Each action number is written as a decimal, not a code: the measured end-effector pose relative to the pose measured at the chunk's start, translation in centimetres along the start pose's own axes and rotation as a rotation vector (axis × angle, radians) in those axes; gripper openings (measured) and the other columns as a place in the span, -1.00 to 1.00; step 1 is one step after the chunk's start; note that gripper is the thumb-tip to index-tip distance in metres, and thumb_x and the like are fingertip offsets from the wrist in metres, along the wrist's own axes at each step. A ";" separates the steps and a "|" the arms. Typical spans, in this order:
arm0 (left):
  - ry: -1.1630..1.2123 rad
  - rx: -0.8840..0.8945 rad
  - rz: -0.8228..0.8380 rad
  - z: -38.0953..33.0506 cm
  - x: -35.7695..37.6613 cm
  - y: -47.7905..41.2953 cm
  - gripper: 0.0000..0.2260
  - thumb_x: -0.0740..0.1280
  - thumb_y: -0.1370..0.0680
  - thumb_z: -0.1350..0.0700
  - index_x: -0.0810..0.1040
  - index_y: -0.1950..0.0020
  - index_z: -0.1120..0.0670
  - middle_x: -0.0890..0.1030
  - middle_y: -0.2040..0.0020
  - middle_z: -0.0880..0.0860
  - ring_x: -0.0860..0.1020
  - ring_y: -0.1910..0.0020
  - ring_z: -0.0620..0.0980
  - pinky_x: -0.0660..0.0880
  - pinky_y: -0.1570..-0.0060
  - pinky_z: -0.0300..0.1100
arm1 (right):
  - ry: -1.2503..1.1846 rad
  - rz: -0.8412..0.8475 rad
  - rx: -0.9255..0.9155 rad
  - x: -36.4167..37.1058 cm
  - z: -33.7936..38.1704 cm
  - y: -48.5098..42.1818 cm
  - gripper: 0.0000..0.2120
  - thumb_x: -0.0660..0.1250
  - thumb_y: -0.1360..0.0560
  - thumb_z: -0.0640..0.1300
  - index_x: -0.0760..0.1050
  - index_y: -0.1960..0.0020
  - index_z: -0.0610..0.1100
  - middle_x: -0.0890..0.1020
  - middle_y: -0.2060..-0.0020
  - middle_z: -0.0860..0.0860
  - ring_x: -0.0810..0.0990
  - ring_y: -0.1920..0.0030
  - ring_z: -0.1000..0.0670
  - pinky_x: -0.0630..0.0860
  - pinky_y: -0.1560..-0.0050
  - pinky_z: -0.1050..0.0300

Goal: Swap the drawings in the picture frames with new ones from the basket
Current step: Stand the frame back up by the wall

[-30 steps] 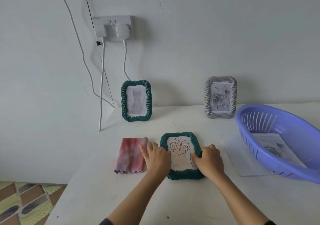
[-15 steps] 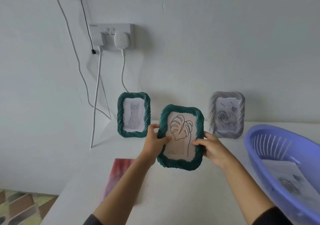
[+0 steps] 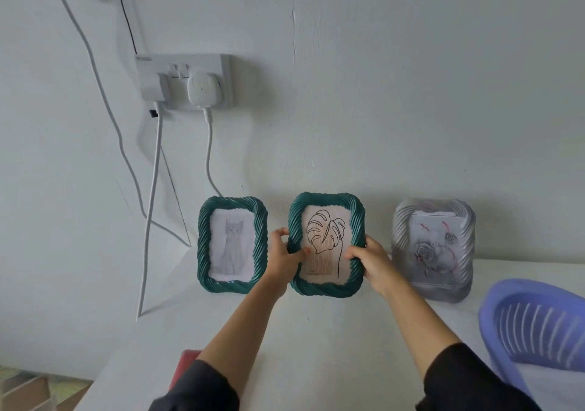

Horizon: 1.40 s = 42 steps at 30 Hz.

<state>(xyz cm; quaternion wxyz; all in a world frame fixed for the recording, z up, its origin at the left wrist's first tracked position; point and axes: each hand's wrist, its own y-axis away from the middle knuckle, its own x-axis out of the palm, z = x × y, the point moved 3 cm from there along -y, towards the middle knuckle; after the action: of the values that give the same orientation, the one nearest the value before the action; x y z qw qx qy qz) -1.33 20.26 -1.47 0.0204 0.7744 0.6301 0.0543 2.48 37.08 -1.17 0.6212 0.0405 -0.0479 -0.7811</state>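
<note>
Hands (image 3: 329, 260) gripping leaf frame (image 3: 326, 201) upright on table (image 3: 332, 331).

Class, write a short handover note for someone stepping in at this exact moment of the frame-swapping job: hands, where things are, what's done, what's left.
The left hand grips the leaf frame by its left edge; the right hand grips its right edge.
It is upright at the back of the table, between the cat frame and the grey rose frame. The basket is at right.
Done: the leaf frame holds a drawing.
Left: stand it and let go; whether the other two are swapped cannot be told.
</note>
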 end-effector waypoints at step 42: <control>-0.247 0.481 -0.125 -3.3 8.7 6.5 -0.74 0.28 -0.50 0.29 0.47 -0.18 0.14 0.48 0.13 0.01 0.47 0.15 -0.05 0.45 0.13 -0.26 | 0.618 -0.088 -0.040 -7.0 7.7 7.1 -0.85 0.32 -0.42 -0.35 0.53 0.20 -0.13 0.59 0.42 0.03 0.48 0.51 0.15 0.34 0.44 0.29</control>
<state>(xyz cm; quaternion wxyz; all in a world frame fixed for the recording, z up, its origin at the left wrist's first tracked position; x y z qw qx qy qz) 6.41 27.29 2.92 -0.0841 0.7173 0.6642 -0.1932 9.95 42.49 7.36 0.5726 0.2657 0.1604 -0.7588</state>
